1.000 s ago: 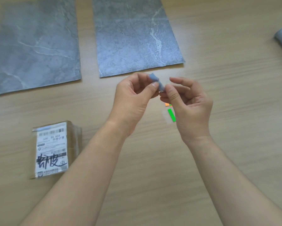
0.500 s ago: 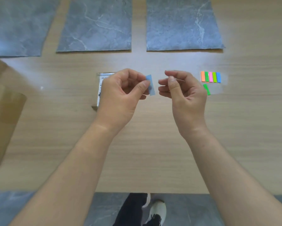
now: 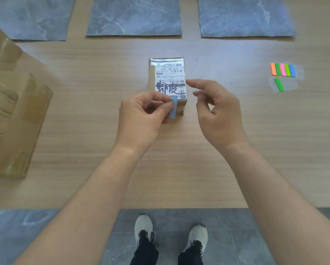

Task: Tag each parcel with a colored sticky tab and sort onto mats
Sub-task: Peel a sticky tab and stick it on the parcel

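Note:
A small cardboard parcel (image 3: 168,73) with a white shipping label stands on the wooden table, mid-view. My left hand (image 3: 143,119) pinches a blue sticky tab (image 3: 173,110) between thumb and forefinger, just in front of the parcel's near edge. My right hand (image 3: 217,111) hovers to the right of the parcel with loosely spread fingers and holds nothing. The pad of colored tabs (image 3: 283,70) lies at the right, a loose green tab (image 3: 279,84) on clear film beneath it. Three grey marble-patterned mats lie at the back: left mat (image 3: 30,18), middle mat (image 3: 135,16), right mat (image 3: 246,16).
Larger taped cardboard parcels (image 3: 11,115) are piled at the table's left edge. The table's near edge (image 3: 64,205) runs across the lower view, with grey floor tiles and my two white shoes (image 3: 169,232) below it.
The blue tab has passed fully into my left hand, and my right hand has let go and opened. The view shifted, so the parcel now shows behind my hands.

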`<state>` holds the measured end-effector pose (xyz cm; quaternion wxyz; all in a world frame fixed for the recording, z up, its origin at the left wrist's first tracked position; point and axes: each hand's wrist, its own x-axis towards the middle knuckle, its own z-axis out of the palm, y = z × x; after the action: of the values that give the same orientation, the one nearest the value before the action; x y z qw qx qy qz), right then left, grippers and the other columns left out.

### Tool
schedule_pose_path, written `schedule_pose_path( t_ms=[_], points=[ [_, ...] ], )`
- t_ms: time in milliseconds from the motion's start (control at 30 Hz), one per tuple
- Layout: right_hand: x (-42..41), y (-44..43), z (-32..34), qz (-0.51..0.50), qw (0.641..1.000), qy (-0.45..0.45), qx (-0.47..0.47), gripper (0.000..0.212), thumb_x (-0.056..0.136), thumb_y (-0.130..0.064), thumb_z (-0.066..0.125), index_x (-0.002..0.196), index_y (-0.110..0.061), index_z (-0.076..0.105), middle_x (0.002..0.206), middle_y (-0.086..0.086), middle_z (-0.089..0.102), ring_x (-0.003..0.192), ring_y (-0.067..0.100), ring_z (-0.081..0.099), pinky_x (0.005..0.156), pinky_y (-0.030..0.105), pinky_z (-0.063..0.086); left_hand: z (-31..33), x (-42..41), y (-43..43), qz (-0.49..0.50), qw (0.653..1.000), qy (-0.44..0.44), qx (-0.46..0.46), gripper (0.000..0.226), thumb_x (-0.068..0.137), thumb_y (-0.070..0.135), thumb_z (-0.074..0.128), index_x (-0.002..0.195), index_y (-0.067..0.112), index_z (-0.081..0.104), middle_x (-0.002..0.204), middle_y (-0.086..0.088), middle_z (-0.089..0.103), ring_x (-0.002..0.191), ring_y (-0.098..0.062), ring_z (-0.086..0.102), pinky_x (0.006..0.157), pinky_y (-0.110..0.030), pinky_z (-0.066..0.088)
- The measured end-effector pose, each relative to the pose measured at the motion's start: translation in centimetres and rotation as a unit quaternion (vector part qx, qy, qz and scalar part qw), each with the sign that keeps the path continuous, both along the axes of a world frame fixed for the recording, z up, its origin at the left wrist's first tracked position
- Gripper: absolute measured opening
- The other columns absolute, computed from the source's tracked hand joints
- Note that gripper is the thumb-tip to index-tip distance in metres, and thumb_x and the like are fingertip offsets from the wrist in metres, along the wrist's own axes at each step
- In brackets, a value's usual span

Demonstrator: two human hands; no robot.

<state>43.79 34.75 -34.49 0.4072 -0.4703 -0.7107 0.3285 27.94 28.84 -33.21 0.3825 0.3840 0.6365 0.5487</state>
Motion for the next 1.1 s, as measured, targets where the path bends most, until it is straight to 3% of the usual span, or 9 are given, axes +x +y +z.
schedule_pose_path(
  t_ms=[133,300,567,733,1100],
  points=[
    [-1.0,0.4,-1.7,0.046,0.992,-0.103,0.053,0.060,0.083,0.010,0.042,0.133,-0.014,0.067,0.144,0.000,0.059,0.133,0.012,0.055,0.109,0.027,0.046,-2.0,-0.6,0.1,0.013,1.000,-0.009,0.002,0.008,0.083,0.008,0.081,0.082,0.016,0.078,0.073,-0.010,0.075,0.068,-0.025,0.072,0.073,-0.046,0.063],
    [-1.5,0.8,-3.0,0.043,0.983,-0.162,0.073,0.061,0.082,0.000,0.040,0.135,-0.014,0.066,0.146,-0.001,0.058,0.133,0.014,0.056,0.108,0.035,0.049,-4.0,-0.4,0.9,0.020,1.000,0.002,0.016,0.005,0.082,0.014,0.082,0.082,0.018,0.078,0.074,-0.002,0.076,0.071,-0.027,0.073,0.072,-0.050,0.062],
    [-1.5,1.1,-3.7,0.029,0.989,-0.106,0.103,0.048,0.082,-0.001,0.050,0.123,-0.010,0.074,0.136,0.004,0.066,0.125,0.011,0.063,0.105,0.023,0.049,-6.4,0.9,1.7,0.042,0.997,0.038,0.046,0.005,0.081,0.016,0.081,0.085,0.017,0.079,0.073,0.002,0.075,0.066,-0.021,0.071,0.072,-0.046,0.061],
    [-1.2,1.7,-4.3,0.040,0.988,-0.081,0.125,0.033,0.085,-0.009,0.065,0.116,-0.011,0.077,0.128,0.003,0.070,0.121,0.008,0.065,0.100,0.032,0.054,-7.3,1.1,2.0,0.065,0.996,0.037,0.057,0.005,0.080,0.014,0.081,0.084,0.014,0.077,0.072,0.000,0.075,0.066,-0.022,0.072,0.071,-0.046,0.061],
    [-1.2,2.9,-5.1,0.049,0.984,-0.069,0.156,0.021,0.086,-0.011,0.078,0.107,-0.008,0.079,0.111,0.002,0.073,0.119,0.009,0.066,0.093,0.033,0.058,-8.4,1.8,2.3,0.101,0.992,0.023,0.069,0.008,0.081,0.016,0.082,0.079,0.014,0.074,0.071,0.000,0.074,0.064,-0.024,0.072,0.068,-0.047,0.060]
  ],
)
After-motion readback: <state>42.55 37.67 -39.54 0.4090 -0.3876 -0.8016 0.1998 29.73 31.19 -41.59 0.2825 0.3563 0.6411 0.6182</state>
